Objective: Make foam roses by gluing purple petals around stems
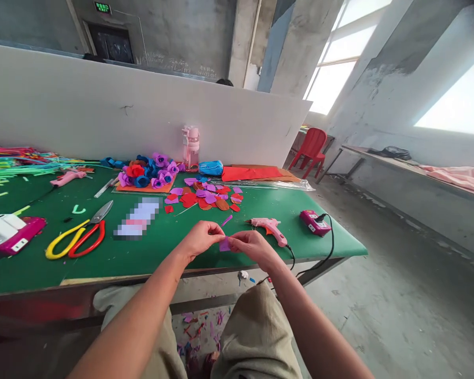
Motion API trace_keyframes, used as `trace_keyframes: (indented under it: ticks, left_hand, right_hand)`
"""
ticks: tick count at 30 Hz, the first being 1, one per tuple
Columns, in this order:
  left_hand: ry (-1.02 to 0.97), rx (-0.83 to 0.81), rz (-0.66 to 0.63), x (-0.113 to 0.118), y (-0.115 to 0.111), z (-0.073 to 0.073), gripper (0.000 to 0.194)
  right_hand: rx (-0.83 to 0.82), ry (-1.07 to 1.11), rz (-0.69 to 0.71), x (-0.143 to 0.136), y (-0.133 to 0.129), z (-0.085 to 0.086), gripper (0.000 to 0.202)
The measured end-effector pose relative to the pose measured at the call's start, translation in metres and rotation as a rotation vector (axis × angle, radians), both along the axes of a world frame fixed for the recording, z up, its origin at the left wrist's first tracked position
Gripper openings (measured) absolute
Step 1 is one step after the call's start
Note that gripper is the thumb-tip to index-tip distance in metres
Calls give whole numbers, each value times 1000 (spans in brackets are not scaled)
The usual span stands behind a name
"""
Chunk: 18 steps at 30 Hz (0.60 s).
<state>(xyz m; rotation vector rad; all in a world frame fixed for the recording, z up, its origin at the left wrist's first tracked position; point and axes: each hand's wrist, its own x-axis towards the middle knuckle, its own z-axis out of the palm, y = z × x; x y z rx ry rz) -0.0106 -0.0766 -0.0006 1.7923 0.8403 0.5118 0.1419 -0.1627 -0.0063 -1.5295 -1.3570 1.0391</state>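
Between my two hands, over the near edge of the green table (205, 258), is a small purple paper piece (225, 245). My left hand (205, 237) pinches it from the left, and the fingers of my right hand (250, 245) pinch its right side. A narrow purple strip (227, 220) lies just beyond my fingertips. To the right of my right hand, a pink hot glue gun (270, 227) rests on its side. Cut petals (209, 196) in purple, red and brown are scattered farther back.
Red-and-yellow scissors (82, 234) lie open at left. Finished paper flowers (148, 171), a pink bottle (191, 147) and a red paper sheet (253, 173) stand or lie along the white partition (142, 116). A magenta power socket (315, 223) with a black cord sits at right.
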Motion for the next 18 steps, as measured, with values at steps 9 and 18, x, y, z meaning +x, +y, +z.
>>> trace_keyframes:
  ticks: [9, 18]
  left_hand:
    - [-98, 22, 42, 2, 0, 2, 32]
    - [-237, 54, 154, 2, -7, 10, 29]
  right_hand:
    - [83, 213, -215, 3, 8, 11, 32]
    - [278, 377, -442, 11, 20, 26, 39]
